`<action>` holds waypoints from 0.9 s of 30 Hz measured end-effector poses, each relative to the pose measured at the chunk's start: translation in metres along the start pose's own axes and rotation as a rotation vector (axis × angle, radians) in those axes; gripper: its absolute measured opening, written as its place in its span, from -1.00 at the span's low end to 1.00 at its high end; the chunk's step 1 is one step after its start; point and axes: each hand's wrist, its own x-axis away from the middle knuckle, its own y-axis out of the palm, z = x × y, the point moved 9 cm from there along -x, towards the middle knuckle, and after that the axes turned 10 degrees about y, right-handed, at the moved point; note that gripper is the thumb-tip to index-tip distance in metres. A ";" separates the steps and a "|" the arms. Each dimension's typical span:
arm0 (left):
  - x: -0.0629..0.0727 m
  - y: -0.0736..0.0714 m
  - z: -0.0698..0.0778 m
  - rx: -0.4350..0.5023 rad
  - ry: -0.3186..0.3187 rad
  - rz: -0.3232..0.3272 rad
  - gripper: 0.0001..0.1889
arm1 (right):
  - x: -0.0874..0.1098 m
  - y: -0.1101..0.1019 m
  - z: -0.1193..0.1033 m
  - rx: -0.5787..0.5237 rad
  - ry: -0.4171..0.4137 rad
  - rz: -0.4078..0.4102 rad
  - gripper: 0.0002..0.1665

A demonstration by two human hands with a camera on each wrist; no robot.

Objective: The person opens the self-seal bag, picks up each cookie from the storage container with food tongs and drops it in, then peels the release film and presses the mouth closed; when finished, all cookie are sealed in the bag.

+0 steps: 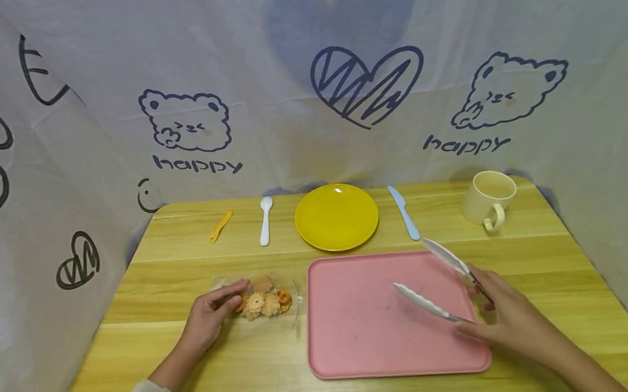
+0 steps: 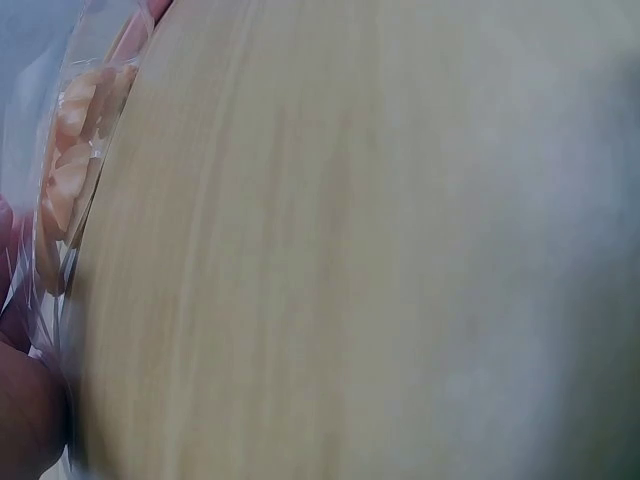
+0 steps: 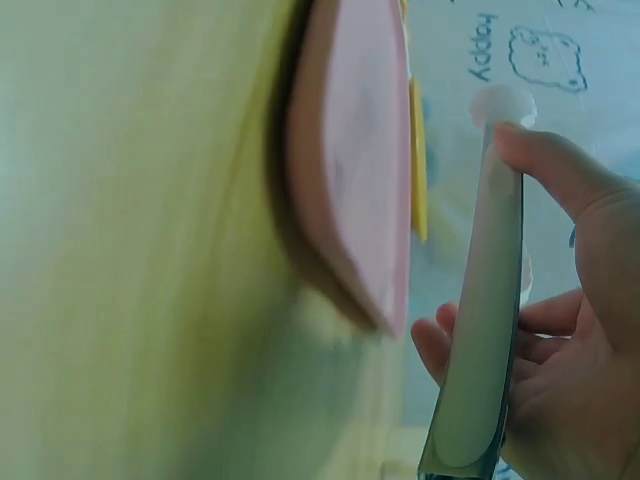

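A clear plastic bag of cookies (image 1: 255, 305) lies on the table left of the pink tray (image 1: 397, 366). At the bag's left end, my left hand (image 1: 207, 317) holds it between thumb and fingers. The left wrist view shows the cookies (image 2: 72, 170) edge-on through the plastic. My right hand (image 1: 512, 322) grips a pair of tongs (image 1: 428, 302), its two white-tipped arms spread apart with nothing between them. They hang over the tray's right part. Seen from the right wrist, the thumb presses along one arm of the tongs (image 3: 485, 270), fingers behind the other.
Along the back stand a yellow plate (image 1: 336, 217), a white spoon (image 1: 265, 222), a light blue knife (image 1: 404, 214) and a cream mug (image 1: 489, 198). A small folded orange utensil (image 1: 221, 227) lies at the back left. A printed cloth (image 1: 284, 132) hangs behind the wooden table (image 1: 248, 371).
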 end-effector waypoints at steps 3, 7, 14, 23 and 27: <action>0.000 -0.001 0.000 -0.011 -0.013 0.001 -0.66 | 0.006 -0.002 0.017 0.017 0.077 0.003 0.35; 0.000 -0.001 0.000 -0.015 -0.025 0.001 -0.66 | 0.015 -0.008 0.040 0.034 0.187 0.009 0.43; -0.001 -0.001 0.001 -0.010 -0.024 -0.002 -0.66 | 0.025 -0.024 0.075 0.060 0.309 0.102 0.29; -0.001 -0.001 0.001 -0.003 -0.023 0.000 -0.65 | 0.035 -0.030 0.126 0.012 0.526 0.078 0.45; 0.000 -0.001 0.001 0.010 -0.019 -0.002 -0.65 | 0.039 -0.030 0.145 0.005 0.641 0.075 0.55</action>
